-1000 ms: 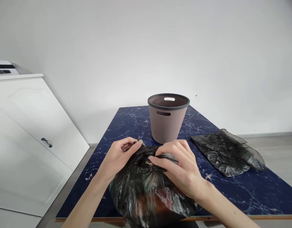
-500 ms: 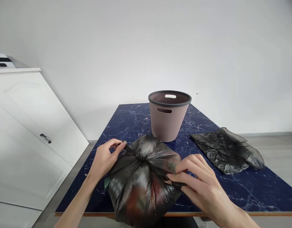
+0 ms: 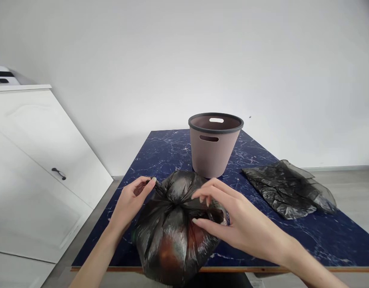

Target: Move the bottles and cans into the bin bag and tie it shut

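A full black garbage bag, gathered and knotted at the top, sits at the front edge of the table; reddish and green contents show faintly through its thin plastic. My left hand pinches a twisted end of the bag at its upper left. Over the right side of the knot, my right hand has its thumb and fingers spread apart, close to the plastic. A loose bag end lies near its palm. Whether the fingertips touch the bag is hard to make out.
A mauve trash can with a dark rim and handle slots stands behind the bag on the blue marbled table. To the right lies a flattened black plastic bag. A white cabinet is at the left, before a white wall.
My right hand has let go of the bag's right end, opened its fingers and moved left toward the knot. My left hand keeps its pinch, shifted slightly left.
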A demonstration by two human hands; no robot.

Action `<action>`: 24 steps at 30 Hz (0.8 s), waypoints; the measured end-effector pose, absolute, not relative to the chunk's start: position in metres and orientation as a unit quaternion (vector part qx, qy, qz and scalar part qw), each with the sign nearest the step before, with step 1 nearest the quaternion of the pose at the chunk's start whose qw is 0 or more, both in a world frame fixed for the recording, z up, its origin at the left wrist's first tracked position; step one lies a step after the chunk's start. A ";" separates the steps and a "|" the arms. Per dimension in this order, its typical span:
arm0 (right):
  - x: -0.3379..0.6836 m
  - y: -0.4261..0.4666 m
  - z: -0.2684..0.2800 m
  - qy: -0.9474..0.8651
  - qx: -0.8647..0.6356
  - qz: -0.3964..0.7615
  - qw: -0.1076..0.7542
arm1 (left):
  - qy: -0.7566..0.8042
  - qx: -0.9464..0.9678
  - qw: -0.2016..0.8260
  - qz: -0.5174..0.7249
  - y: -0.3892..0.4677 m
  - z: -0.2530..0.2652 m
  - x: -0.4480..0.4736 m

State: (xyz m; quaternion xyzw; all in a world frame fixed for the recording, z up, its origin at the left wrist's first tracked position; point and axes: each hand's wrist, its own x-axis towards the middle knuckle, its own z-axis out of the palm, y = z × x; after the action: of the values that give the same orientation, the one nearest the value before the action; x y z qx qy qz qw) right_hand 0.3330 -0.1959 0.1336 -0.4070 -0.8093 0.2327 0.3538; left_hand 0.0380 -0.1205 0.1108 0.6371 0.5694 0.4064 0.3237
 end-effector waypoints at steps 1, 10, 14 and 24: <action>0.328 -0.193 0.140 -0.813 -0.397 0.236 0.354 | 0.565 0.637 0.329 0.408 -0.119 0.109 0.037; 0.298 -0.138 0.133 -0.912 -0.347 0.074 0.207 | 0.564 0.556 0.332 0.513 -0.110 0.073 0.022; 0.291 -0.131 0.121 -0.927 -0.330 0.014 0.175 | 0.599 0.567 0.314 0.471 -0.120 0.058 0.009; 0.333 -0.177 0.155 -0.890 -0.358 0.038 0.282 | 0.614 0.613 0.281 0.410 -0.136 0.042 -0.006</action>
State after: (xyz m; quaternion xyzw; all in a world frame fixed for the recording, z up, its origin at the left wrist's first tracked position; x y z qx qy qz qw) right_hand 0.3334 -0.1767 0.1553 -0.3577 -0.8896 0.0382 0.2816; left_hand -0.0065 -0.1358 0.0422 0.6131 0.6139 0.4098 0.2814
